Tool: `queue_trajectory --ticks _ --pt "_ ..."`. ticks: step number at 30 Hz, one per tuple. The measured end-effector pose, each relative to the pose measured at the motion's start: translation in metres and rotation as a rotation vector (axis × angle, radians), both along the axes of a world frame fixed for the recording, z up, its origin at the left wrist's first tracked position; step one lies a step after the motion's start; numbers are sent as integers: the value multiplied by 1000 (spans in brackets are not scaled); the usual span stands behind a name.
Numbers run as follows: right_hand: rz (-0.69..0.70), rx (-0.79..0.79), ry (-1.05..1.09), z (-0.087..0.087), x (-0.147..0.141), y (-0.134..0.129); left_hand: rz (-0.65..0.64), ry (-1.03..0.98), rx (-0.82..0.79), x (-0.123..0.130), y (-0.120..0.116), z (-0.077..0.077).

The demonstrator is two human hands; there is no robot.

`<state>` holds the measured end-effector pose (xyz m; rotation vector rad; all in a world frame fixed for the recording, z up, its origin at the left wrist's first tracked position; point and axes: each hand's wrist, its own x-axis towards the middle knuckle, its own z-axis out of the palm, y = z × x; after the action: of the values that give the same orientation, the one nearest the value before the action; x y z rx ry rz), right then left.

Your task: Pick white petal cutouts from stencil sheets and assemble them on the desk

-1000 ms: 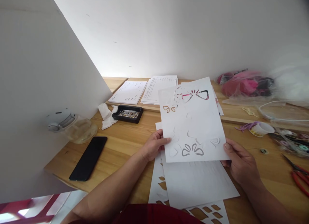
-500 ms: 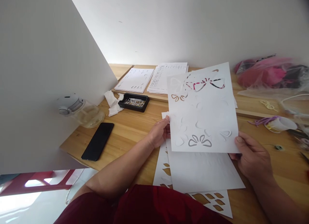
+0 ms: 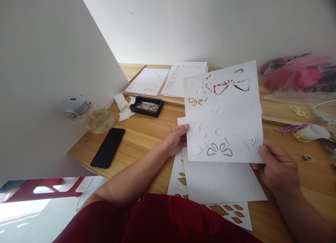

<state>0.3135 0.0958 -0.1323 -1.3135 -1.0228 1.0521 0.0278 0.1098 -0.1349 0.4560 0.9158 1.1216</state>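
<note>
Raised above the table is a white paper sheet (image 3: 231, 117) with butterfly-like shapes cut through it. My left hand (image 3: 175, 140) pinches its left edge, thumb in front and fingers behind. At the lower right corner my right hand (image 3: 278, 164) grips the same sheet, thumb on the front. Through some of the cutouts the things behind show; other cut pieces curl slightly from the paper. Beneath it a plain white sheet (image 3: 225, 183) lies on the table, over another sheet with leaf-shaped cutouts (image 3: 237, 211).
A black phone (image 3: 107, 148), a clear jug (image 3: 98, 120) and a black tray of small beads (image 3: 147, 106) stand on the left. Printed sheets (image 3: 148, 81) lie at the back. To the right are a pink bundle in plastic (image 3: 296, 77) and a white cup (image 3: 312, 133).
The view has shifted slightly. Both hands still hold the cut sheet, which is now a little higher and further right in view.
</note>
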Motion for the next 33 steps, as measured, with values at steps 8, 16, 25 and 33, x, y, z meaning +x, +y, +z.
queue_trajectory --ticks 8,16,25,33 --pt "8 55 -17 -8 4 2 -19 -66 7 1 1 0" --pt "-3 57 -29 -6 3 2 -5 -60 21 1 1 -1" --pt "4 69 23 -9 3 3 -40 -48 74 0 0 -3" --pt "-7 73 51 -9 5 3 -81 -83 69 -2 0 -2"
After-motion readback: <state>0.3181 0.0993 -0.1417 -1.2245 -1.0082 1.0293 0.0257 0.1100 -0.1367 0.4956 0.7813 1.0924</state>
